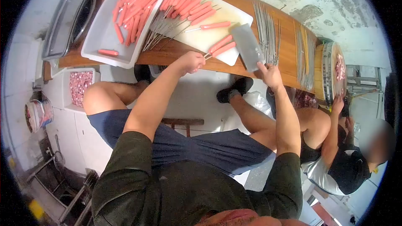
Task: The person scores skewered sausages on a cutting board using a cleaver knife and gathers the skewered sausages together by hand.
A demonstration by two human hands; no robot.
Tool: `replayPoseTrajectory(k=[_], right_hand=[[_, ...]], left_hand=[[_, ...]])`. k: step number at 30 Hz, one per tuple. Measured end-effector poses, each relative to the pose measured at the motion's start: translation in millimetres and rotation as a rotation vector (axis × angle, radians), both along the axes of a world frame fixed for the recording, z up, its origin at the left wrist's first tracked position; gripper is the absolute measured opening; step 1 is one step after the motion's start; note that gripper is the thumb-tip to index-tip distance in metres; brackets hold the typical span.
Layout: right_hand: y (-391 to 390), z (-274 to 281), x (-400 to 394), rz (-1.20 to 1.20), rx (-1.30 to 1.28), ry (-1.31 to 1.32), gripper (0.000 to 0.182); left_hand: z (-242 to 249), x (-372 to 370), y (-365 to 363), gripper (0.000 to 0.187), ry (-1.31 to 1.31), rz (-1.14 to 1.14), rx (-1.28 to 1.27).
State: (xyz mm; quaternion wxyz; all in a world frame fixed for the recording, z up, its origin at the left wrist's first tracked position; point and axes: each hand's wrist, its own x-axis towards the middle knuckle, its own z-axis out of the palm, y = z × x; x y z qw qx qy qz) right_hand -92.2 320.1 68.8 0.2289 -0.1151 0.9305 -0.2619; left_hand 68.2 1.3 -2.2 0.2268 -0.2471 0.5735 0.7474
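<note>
My left hand point(193, 62) is closed around the skewers of two pink skewered sausages point(222, 47), which lie side by side at the near edge of the white cutting board point(238, 13). In my right hand point(270, 75) is a cleaver point(247, 46), its broad blade flat over the board's right edge, close to the sausage tips. One more skewered sausage point(215, 25) rests alone on the board. Behind it lies a row of skewered sausages point(184, 3), their metal sticks pointing toward me and to the left.
A white tub point(94, 37) of loose sausages stands left on the wooden table point(289, 27). Metal skewers point(264, 29) lie to the right. A metal tray point(67, 21) is far left, and a bin of chopped meat point(81, 88) sits below. At right, a person works at a round chopping block point(326, 73).
</note>
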Motion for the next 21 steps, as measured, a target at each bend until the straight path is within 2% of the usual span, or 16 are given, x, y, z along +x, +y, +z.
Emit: replayPoseTrajectory(k=[2,8,11,14,17,18,19,20,21], right_hand=[[-8.5,-4.4,-9.6,-0.039,-0.042,0.025,0.058],[-30.6,-4.2,-24.9,0.079,0.078,0.084,0.063],[-17.8,-20.0,-26.1,0.100,0.077,0.090,0.060],[-13.9,17.2,-1.4,0.111,0.127,-0.020,0.056],[12.7,1.2,-3.5,0.023,-0.060,-0.045,0.054],[8.2,16.2,1.9,0.027,0.000,0.055,0.054],[2.4,30.4,8.6,-0.079,-0.108,-0.054,0.053],[18.8,4.6,-2.1,-0.116,-0.189,0.027,0.049],[10.2,31.4,10.1,-0.212,-0.291,-0.088,0.043]], left_hand=[[3.2,1.4,1.0,0.019,0.002,0.004,-0.005],[0.2,-0.9,-0.6,0.018,-0.014,-0.005,0.009],[-1.5,0.6,-1.3,0.018,-0.014,0.001,0.020],[-6.3,-1.4,-2.1,0.018,-0.018,0.011,0.013],[-10.5,-2.6,-0.2,0.017,0.047,-0.020,0.048],[-9.9,0.0,-5.5,0.016,0.076,-0.026,0.055],[-7.4,2.1,-9.0,0.016,0.094,-0.013,0.010],[-4.3,0.5,-7.6,0.016,0.116,-0.001,-0.039],[-0.6,0.4,-6.4,0.016,0.138,0.008,-0.083]])
